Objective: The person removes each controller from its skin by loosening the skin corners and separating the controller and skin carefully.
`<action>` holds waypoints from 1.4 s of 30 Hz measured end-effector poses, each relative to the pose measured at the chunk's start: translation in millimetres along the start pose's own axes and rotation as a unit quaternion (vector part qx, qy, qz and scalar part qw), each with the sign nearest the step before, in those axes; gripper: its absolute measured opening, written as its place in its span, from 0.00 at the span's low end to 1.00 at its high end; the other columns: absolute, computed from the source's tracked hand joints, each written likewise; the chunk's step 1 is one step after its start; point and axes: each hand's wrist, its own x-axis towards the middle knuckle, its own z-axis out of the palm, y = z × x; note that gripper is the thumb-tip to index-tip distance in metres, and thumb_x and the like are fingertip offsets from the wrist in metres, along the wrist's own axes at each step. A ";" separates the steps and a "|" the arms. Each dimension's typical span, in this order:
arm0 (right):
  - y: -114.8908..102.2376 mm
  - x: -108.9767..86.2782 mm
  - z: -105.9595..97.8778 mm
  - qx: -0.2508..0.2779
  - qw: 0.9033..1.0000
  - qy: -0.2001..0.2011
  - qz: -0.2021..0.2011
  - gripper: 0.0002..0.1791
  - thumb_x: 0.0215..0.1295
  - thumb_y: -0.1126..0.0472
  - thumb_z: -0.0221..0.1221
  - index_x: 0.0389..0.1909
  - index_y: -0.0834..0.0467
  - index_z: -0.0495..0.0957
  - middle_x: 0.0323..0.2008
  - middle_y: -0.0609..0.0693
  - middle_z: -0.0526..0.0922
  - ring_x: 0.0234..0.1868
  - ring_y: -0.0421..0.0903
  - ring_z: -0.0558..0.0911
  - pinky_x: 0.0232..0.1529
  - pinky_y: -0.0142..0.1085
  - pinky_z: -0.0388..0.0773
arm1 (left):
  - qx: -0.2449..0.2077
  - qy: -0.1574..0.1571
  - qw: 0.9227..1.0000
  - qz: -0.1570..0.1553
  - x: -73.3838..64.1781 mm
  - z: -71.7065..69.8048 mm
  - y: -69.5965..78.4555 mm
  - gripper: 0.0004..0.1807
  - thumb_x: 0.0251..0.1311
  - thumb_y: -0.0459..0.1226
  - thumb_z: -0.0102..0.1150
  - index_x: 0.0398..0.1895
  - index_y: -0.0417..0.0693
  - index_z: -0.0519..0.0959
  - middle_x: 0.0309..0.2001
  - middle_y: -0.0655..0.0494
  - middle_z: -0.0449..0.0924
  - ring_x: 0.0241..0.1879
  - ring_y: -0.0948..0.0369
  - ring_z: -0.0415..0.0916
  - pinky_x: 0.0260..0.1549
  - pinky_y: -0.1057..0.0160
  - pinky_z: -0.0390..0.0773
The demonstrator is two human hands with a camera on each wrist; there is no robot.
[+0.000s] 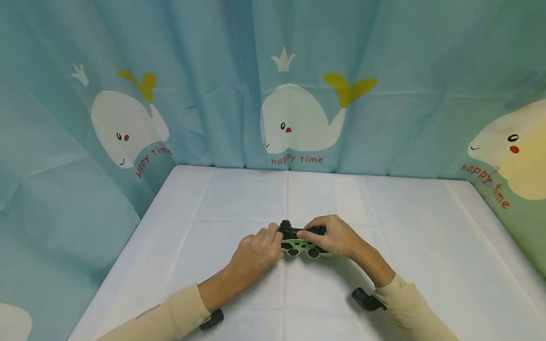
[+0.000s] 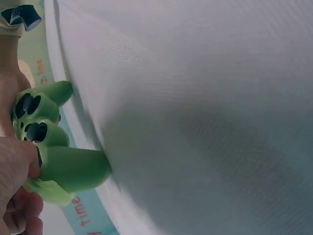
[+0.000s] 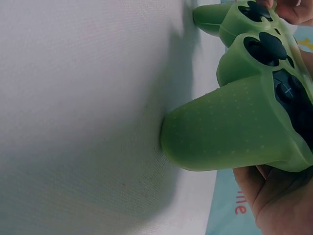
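A black game controller (image 1: 291,232) in a light green silicone cover (image 3: 220,129) stands tilted on the table, its grips touching the cloth. The top edge of the controller shows black outside the cover in the head view. My left hand (image 1: 258,251) grips the controller's left end, and in the left wrist view a flap of the cover (image 2: 51,192) bulges out beside its fingers. My right hand (image 1: 334,234) holds the other end, thumb on the top edge. In the right wrist view that hand's fingers are partly hidden behind the controller. Both thumbsticks (image 2: 36,132) poke through the cover.
White cloth covers the table (image 1: 230,199). A blue curtain (image 1: 222,118) with whale prints surrounds its back and sides. Dark wrist devices (image 1: 368,300) hang below both sleeves, close to the tabletop.
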 end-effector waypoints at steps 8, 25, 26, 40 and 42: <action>-1.4 -2.5 1.0 -0.013 1.000 0.011 -0.016 0.17 0.66 0.40 0.66 0.37 0.50 0.90 0.34 0.36 0.86 0.37 0.37 0.83 0.41 0.41 0.80 | 0.005 -0.013 1.000 0.005 -3.1 -5.1 2.5 0.11 0.70 0.28 0.45 0.30 0.38 0.77 0.30 0.52 0.70 0.18 0.63 0.67 0.10 0.67 0.69; 8.0 -23.7 -13.6 0.129 0.990 0.001 0.061 0.27 0.85 0.47 0.38 0.63 0.64 0.72 0.49 0.54 0.80 0.52 0.50 0.78 0.57 0.52 0.71 | -0.309 -0.310 0.898 -0.048 60.9 0.0 -18.3 0.20 0.68 0.55 0.62 0.51 0.53 0.85 0.41 0.65 0.83 0.38 0.67 0.76 0.34 0.64 0.76; 9.8 -27.7 -15.3 0.127 0.990 0.026 0.054 0.26 0.85 0.48 0.38 0.63 0.64 0.71 0.50 0.55 0.80 0.52 0.50 0.79 0.57 0.51 0.71 | -0.311 -0.313 0.896 -0.047 60.6 0.6 -18.6 0.20 0.68 0.55 0.62 0.51 0.53 0.85 0.40 0.66 0.82 0.37 0.67 0.75 0.33 0.64 0.76; 18.1 -80.4 -19.8 -0.051 0.970 0.162 -0.176 0.26 0.54 0.75 0.71 0.55 0.56 0.84 0.41 0.40 0.82 0.37 0.40 0.79 0.33 0.30 0.76 | -0.314 -0.301 0.898 -0.065 51.9 2.1 -13.7 0.24 0.78 0.56 0.45 0.55 0.51 0.82 0.43 0.62 0.78 0.39 0.64 0.73 0.35 0.64 0.75; 17.3 -79.4 -19.8 -0.069 0.966 0.166 -0.183 0.26 0.53 0.74 0.72 0.55 0.56 0.85 0.40 0.40 0.81 0.37 0.40 0.79 0.29 0.27 0.74 | -0.322 -0.296 0.897 -0.069 51.0 2.5 -13.3 0.23 0.79 0.54 0.44 0.55 0.50 0.83 0.42 0.62 0.78 0.38 0.65 0.73 0.35 0.64 0.74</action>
